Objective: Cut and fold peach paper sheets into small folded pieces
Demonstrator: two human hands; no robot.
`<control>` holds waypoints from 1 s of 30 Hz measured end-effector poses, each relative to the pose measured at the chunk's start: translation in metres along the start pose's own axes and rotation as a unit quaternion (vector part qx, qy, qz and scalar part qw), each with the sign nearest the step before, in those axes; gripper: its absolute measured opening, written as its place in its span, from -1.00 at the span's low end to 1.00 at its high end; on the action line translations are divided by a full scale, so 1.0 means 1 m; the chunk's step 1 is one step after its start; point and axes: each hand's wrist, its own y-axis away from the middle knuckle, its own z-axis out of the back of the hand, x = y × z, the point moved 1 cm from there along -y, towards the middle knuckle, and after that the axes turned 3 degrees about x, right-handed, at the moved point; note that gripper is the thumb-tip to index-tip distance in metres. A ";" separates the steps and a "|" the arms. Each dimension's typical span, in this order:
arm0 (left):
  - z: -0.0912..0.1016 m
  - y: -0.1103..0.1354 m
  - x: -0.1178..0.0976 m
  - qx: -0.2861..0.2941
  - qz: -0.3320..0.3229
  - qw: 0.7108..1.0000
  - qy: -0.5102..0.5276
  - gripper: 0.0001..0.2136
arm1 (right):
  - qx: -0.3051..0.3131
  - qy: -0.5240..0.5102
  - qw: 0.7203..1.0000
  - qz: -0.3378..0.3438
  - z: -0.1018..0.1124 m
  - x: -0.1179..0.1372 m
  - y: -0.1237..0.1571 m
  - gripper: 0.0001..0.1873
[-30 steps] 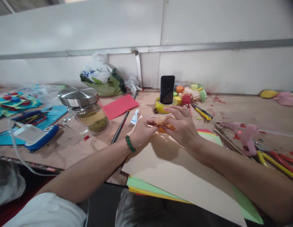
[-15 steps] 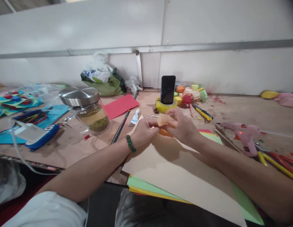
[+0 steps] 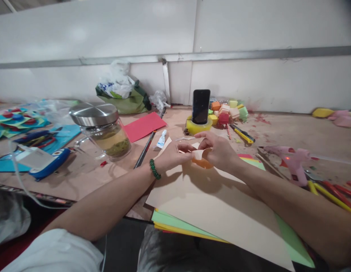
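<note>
Between my two hands is a small curled piece of peach paper (image 3: 198, 155), with an orange, shaded part below it. My left hand (image 3: 175, 154), with a green bead bracelet (image 3: 154, 169) at the wrist, pinches its left side. On the right side, the thumb and fingers of my right hand (image 3: 219, 153) close round the curl. Both hands are over a large peach sheet (image 3: 215, 204), which lies on a stack of coloured paper (image 3: 186, 226) at the table's front edge. The fingers hide part of the small piece.
A phone (image 3: 201, 107) stands in a yellow tape roll (image 3: 196, 127). Folded paper blocks (image 3: 224, 113) and a utility knife (image 3: 242, 134) lie behind my right hand. Right, a pink glue gun (image 3: 294, 162) shows a red light. Left are a glass tea jug (image 3: 107, 139) and red paper (image 3: 145, 126).
The small paper piece has come down and turned, now showing a curled shape. My right hand has shifted slightly down with it; my left hand stays close to it.
</note>
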 end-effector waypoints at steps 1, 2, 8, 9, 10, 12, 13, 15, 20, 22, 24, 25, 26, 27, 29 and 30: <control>0.000 0.000 -0.001 0.009 -0.008 1.000 -0.006 -0.93 | 0.004 -0.002 1.000 -0.008 0.000 0.001 0.000 -0.61; 0.000 0.001 -0.002 0.022 -0.010 1.000 -0.009 -0.94 | 0.009 -0.005 1.000 -0.018 0.000 0.001 -0.001 -0.62; -0.002 -0.003 0.003 0.001 0.017 0.996 -0.084 -0.92 | 0.015 0.032 0.999 -0.034 -0.005 0.002 0.002 -0.61; -0.002 -0.003 0.004 -0.003 0.014 0.994 -0.107 -0.92 | 0.013 0.046 0.999 -0.025 -0.007 0.002 0.003 -0.60; -0.003 -0.003 0.005 -0.005 0.009 0.992 -0.126 -0.92 | 0.010 0.057 0.998 -0.015 -0.008 0.002 0.005 -0.60; -0.003 -0.003 0.005 -0.007 0.000 0.989 -0.147 -0.93 | 0.004 0.074 0.997 0.005 -0.011 0.001 0.007 -0.59; -0.002 -0.003 0.005 -0.007 -0.003 0.989 -0.151 -0.94 | 0.001 0.081 0.997 0.011 -0.012 0.001 0.008 -0.60; -0.001 -0.004 0.007 -0.006 -0.003 0.987 -0.158 -0.95 | -0.005 0.087 0.996 0.019 -0.013 0.000 0.009 -0.61; 0.000 -0.008 0.012 -0.024 -0.054 0.988 -0.143 -0.83 | -0.028 0.018 0.999 0.037 -0.012 -0.003 0.007 -0.67; -0.002 -0.009 0.014 -0.039 -0.100 0.984 -0.144 -0.76 | -0.035 0.000 0.999 0.033 -0.012 -0.005 0.006 -0.68; -0.003 -0.009 0.016 -0.043 -0.132 0.976 -0.166 -0.75 | -0.029 -0.001 0.999 0.027 -0.014 -0.007 0.007 -0.69; -0.003 -0.010 0.017 -0.041 -0.142 0.974 -0.174 -0.75 | -0.027 0.003 0.999 0.026 -0.014 -0.007 0.007 -0.69; -0.003 -0.010 0.018 -0.039 -0.150 0.972 -0.177 -0.75 | -0.030 0.006 0.999 0.027 -0.015 -0.007 0.008 -0.70; -0.003 -0.010 0.019 -0.041 -0.156 0.972 -0.174 -0.75 | -0.036 0.006 0.999 0.031 -0.014 -0.006 0.008 -0.70; 0.000 -0.012 0.021 -0.063 -0.160 0.972 -0.161 -0.77 | -0.060 -0.014 0.997 0.039 -0.012 -0.005 0.007 -0.63; 0.002 -0.013 0.021 -0.083 -0.160 0.971 -0.156 -0.79 | -0.075 -0.033 0.996 0.036 -0.010 -0.005 0.005 -0.57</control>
